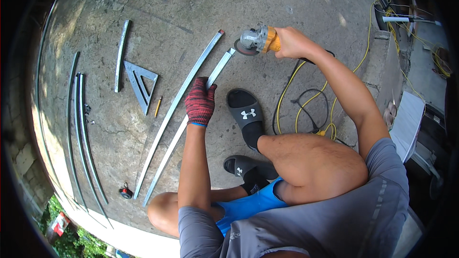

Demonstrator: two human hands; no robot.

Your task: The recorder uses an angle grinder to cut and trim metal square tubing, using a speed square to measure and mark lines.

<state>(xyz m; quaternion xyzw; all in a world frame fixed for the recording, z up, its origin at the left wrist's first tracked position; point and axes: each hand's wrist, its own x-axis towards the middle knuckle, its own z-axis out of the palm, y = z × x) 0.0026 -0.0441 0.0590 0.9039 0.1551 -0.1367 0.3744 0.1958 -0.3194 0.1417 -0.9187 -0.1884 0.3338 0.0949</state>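
Observation:
My left hand (pixel 200 102), in a red and black knit glove, is closed around a silver metal tube (pixel 221 66) that slants up across the floor. My bare right hand (pixel 292 43) grips a yellow and grey angle grinder (pixel 260 38). The grinder's dark disc (pixel 245 49) sits right beside the tube's upper end; whether they touch, I cannot tell. Just left of the gloved hand lies a second, longer metal tube (pixel 168 112) with a reddish upper tip, nearly parallel to the held one.
On the concrete floor (pixel 201 0) at left lie a short metal tube (pixel 122 57), a triangular square (pixel 152 85), a pencil (pixel 158 106), a tape measure (pixel 125 192) and several long bars (pixel 81 114). Yellow and black cords (pixel 306 107) loop right of my sandalled feet (pixel 246 114).

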